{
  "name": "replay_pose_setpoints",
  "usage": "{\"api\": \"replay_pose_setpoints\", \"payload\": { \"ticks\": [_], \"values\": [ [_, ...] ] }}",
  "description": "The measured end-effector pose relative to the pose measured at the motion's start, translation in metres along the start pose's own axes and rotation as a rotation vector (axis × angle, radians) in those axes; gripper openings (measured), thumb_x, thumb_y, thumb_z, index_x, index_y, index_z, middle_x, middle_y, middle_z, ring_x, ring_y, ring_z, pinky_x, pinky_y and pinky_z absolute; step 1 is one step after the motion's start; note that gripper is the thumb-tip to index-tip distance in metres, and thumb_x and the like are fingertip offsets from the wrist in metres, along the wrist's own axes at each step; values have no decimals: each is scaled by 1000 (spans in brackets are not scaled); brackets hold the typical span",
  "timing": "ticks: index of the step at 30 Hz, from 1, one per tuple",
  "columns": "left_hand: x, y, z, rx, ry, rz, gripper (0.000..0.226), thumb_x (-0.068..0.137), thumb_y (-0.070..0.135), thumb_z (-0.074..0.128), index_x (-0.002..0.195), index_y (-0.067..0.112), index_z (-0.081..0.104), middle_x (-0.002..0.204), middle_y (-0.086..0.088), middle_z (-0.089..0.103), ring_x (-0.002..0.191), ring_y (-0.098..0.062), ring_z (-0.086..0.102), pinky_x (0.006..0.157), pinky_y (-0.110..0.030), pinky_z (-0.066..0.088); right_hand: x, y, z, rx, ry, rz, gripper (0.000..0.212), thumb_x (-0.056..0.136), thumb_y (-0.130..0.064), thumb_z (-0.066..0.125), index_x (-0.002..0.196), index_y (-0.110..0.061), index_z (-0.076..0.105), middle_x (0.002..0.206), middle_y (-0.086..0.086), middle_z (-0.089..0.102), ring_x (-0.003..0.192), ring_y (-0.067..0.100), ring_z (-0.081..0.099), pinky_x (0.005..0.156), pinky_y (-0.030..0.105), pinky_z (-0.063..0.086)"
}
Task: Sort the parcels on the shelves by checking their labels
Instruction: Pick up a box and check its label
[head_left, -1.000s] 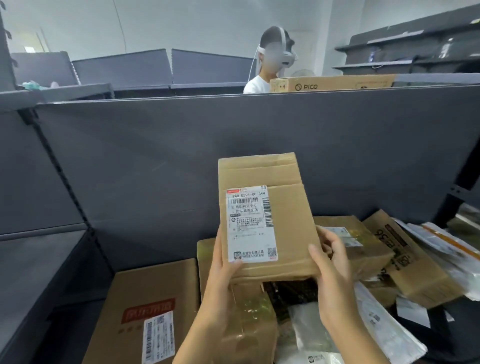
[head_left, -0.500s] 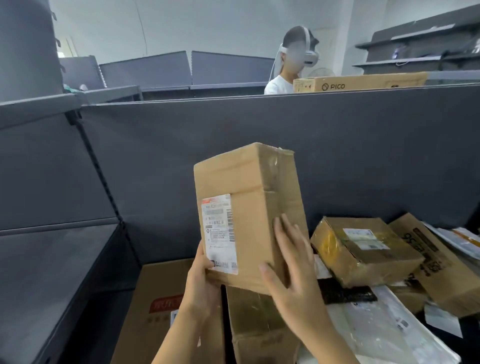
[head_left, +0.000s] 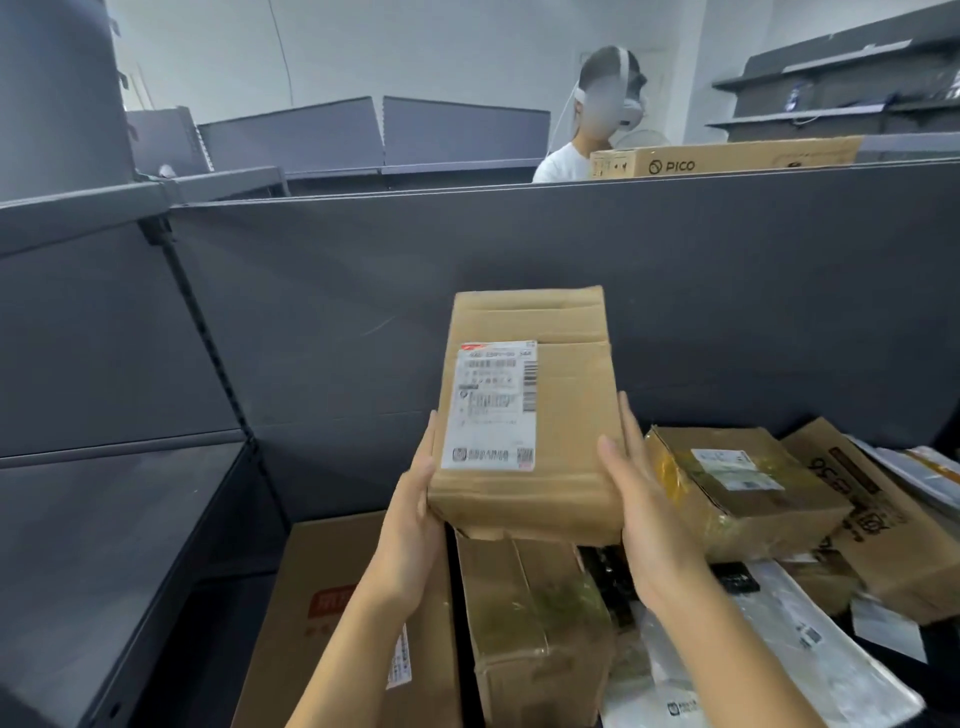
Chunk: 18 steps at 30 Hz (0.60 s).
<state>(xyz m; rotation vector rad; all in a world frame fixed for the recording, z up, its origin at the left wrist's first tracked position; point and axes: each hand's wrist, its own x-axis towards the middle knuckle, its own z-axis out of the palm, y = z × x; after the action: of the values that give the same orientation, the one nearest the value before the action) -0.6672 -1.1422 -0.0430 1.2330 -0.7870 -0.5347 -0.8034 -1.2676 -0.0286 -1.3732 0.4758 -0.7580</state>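
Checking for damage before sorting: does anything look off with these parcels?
The held box, between the left hand and right hand, has a creased top flap and a crumpled bottom edge. Right of it, the yellow-taped box lies tilted. The box printed 36 shows its print upside down.

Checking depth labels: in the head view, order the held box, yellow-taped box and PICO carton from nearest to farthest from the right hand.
1. held box, centre, held by the right hand itself.
2. yellow-taped box, lying just right of that hand.
3. PICO carton, far back right, behind the partition.
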Motion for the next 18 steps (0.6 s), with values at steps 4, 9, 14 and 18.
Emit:
{"api": "replay_pose_setpoints", "payload": {
  "ticks": [4,9,14,18],
  "values": [
    [4,15,5,14,-43,-73,45,103,25,21,107,25,66,109,4,70,102,-11,64,73,-8,49,11,-7,-7,91,-46,195,54,99,-34,40,146,-50,17,139,-19,44,117,7,49,101,38,41],
    [4,21,10,44,-85,-151,47,103,36,21,114,34,67,119,8,68,114,-12,62,94,-31,49,21,0,-13,121,-59,274,43,100,-33,39,141,-44,35,126,-11,60,112,14,57,85,35,47],
    [7,17,13,287,-36,-9,40,101,34,33,136,52,35,139,30,44,131,10,37,114,-28,29,25,14,-18,260,-61,222,43,98,-17,38,133,-39,47,123,-1,65,104,19,60,78,35,47],
    [-21,12,35,798,43,208,61,90,54,19,139,49,-15,156,24,-15,143,4,-16,122,-33,0,25,31,-18,420,-42,159,51,93,-6,27,134,-30,46,121,10,65,106,30,61,81,43,50]
  ]
}}
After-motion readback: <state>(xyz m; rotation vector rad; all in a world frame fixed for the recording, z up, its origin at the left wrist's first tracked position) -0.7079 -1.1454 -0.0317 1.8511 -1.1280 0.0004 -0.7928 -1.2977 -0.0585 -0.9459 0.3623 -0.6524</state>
